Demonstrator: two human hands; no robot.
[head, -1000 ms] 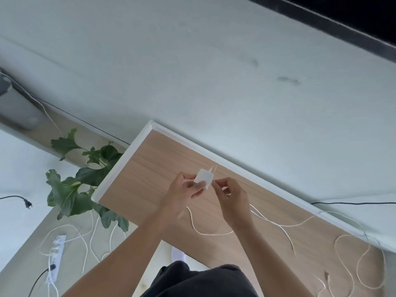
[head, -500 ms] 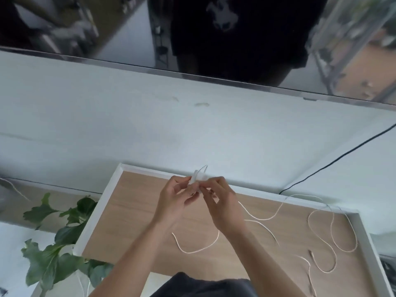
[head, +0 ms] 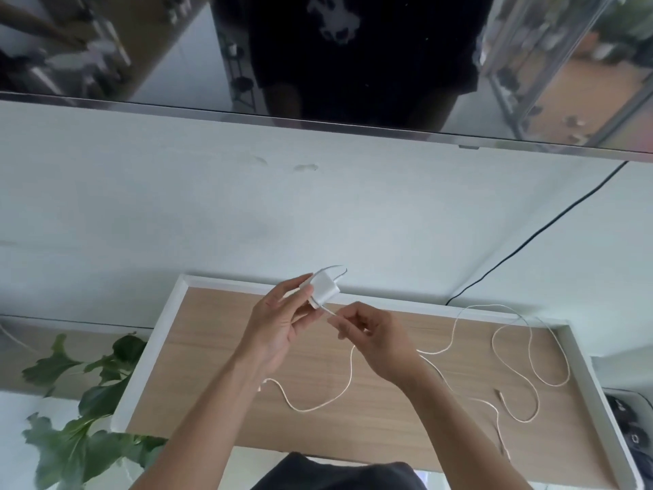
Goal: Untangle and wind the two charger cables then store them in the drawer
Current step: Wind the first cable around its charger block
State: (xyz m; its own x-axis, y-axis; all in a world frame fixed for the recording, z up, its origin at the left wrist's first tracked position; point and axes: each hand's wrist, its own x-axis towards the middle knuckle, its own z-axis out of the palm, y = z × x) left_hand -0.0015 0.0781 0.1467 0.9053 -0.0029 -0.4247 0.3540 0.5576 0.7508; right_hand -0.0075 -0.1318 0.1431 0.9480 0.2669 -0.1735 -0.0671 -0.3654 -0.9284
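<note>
Plant (head: 88, 401): far left of the charger block (head: 323, 290), beyond the table's (head: 166, 334) rim. My left hand (head: 279, 327) grips the block, held over the table's far edge.

Change from half a second ago: the block now shows its broad face to the camera. My right hand (head: 374, 337), just right of the block, has come off it and pinches the cable (head: 351, 369) where it leaves the block.

Loose loops lie well right of the block, nothing wound. I judge winding starts here. I cannot tell the two cables apart.
</note>
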